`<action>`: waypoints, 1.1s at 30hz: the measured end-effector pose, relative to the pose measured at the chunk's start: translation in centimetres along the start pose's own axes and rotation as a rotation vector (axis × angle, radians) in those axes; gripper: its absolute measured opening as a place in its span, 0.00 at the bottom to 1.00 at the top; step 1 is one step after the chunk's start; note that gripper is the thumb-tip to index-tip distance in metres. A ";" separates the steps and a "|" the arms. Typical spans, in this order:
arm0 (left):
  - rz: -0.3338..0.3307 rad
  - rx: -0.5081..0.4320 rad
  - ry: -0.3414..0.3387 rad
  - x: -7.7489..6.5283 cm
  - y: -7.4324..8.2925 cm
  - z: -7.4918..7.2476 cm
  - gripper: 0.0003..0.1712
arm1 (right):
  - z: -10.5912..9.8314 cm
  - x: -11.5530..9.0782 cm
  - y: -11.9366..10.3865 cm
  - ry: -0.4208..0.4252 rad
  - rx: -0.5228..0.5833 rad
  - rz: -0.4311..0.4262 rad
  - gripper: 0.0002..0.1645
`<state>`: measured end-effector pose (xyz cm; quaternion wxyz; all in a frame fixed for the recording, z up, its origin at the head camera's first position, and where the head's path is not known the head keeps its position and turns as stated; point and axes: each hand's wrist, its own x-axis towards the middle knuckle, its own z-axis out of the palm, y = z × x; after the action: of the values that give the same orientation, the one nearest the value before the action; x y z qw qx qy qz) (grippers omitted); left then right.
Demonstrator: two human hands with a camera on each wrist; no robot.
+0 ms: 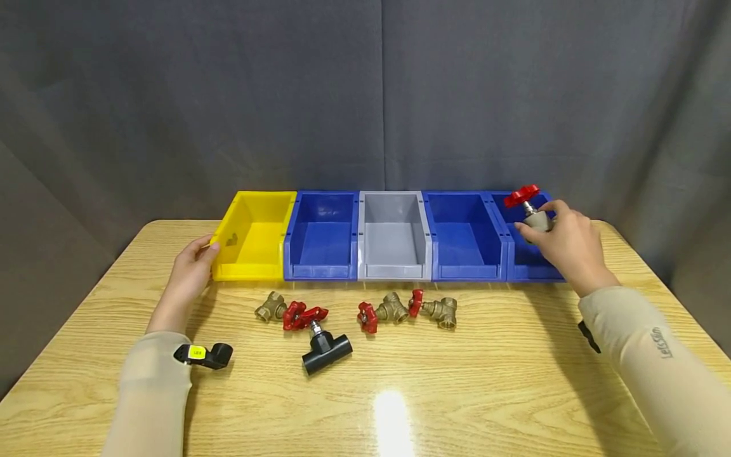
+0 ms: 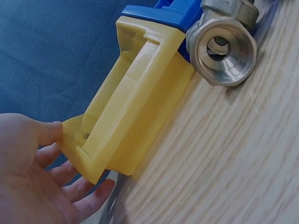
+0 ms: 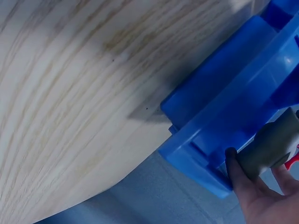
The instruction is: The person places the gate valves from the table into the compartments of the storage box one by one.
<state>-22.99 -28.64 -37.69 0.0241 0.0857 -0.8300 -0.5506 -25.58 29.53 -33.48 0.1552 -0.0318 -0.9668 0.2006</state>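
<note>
My right hand [image 1: 571,244] holds a grey tee-shaped valve [image 1: 538,221] with a red handwheel [image 1: 521,195] above the rightmost blue bin [image 1: 533,271]. In the right wrist view, thumb and fingers are around the grey valve body [image 3: 270,143], close over the blue bin's rim [image 3: 233,102]. At the other end of the row, my left hand [image 1: 191,270] grips the left side of the yellow bin [image 1: 248,273]. The left wrist view has the thumb on the yellow bin's corner [image 2: 124,102] and the fingers curled behind and under it.
Between the end bins stand a blue bin [image 1: 321,273], a grey bin [image 1: 395,273] and another blue bin [image 1: 467,273]. Before them lie three brass valves [image 1: 392,308] with red handwheels and one black tee-shaped valve [image 1: 327,352]. A grey curtain [image 1: 285,95] hangs behind the wooden table [image 1: 485,393].
</note>
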 end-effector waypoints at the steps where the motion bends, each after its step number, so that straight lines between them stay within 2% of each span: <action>1: 0.003 0.003 0.000 0.0 0.0 0.0 0.35 | 0.1 0.0 0.0 -0.003 -0.004 -0.002 0.44; 15: -0.009 -0.021 -0.002 -0.1 0.0 0.1 0.35 | 1.5 -0.2 -0.1 -0.023 -0.071 -0.021 0.35; 25: -0.011 -0.014 0.011 0.0 0.1 0.2 0.35 | 2.5 -0.2 0.3 0.019 -0.087 -0.060 0.32; 33: -0.004 -0.020 0.015 0.0 0.0 0.2 0.34 | 2.9 -0.1 0.2 -0.057 -0.127 -0.032 0.30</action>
<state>-23.06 -28.48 -37.76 0.0302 0.0911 -0.8242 -0.5581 -26.39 28.64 -36.13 0.1286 -0.0203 -0.9819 0.1373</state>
